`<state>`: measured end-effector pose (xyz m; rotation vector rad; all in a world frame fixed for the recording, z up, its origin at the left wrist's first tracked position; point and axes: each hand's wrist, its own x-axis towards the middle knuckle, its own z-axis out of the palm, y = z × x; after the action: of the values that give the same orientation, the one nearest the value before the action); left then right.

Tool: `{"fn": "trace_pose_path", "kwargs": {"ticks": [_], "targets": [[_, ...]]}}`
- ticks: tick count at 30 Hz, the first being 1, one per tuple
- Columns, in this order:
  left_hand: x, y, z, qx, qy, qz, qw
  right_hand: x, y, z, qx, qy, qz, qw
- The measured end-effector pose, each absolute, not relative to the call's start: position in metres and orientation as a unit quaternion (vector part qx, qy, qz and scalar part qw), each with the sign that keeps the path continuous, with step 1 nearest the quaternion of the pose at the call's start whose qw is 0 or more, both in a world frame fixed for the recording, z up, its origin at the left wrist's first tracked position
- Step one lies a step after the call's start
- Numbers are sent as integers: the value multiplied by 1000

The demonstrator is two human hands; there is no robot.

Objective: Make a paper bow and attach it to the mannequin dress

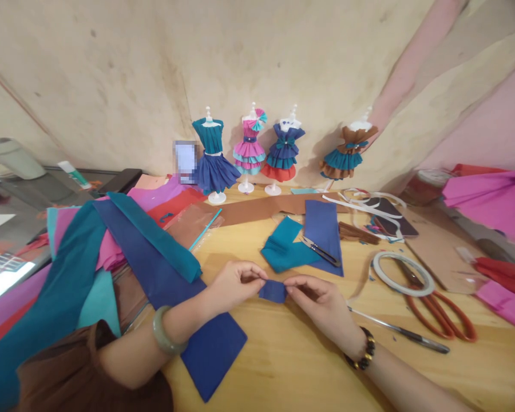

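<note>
A small dark blue piece (272, 290) is stretched between my two hands above the wooden table (257, 355). My left hand (240, 281) pinches its left edge between thumb and fingers. The right edge is pinched in my right hand (315, 297). Under my left forearm lies a long dark blue strip (214, 355). Just beyond my hands, a teal piece (285, 246) and a blue rectangle (324, 229) overlap, with small black snips (321, 252) on top.
Several dressed mini mannequins (217, 154) stand by the wall; a person's hand (371, 120) touches the rightmost one (347, 151). Orange-handled scissors (442, 315), a tape roll (403, 274) and a pen (412, 335) lie right. Coloured sheets (68, 269) pile up left.
</note>
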<state>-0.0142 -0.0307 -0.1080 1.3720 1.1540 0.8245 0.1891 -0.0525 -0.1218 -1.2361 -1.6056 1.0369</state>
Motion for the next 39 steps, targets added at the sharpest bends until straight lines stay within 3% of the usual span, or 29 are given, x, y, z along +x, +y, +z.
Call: {"fn": "trace_pose_path", "kwargs": {"ticks": [33,39], "targets": [[-14,-29,-104,544,474,335,605,189,-53,-123,-486,-645,418,417],[-16,-30,-105,603,473,319,557,189,-53,-117,-442,-683,400,423]]}}
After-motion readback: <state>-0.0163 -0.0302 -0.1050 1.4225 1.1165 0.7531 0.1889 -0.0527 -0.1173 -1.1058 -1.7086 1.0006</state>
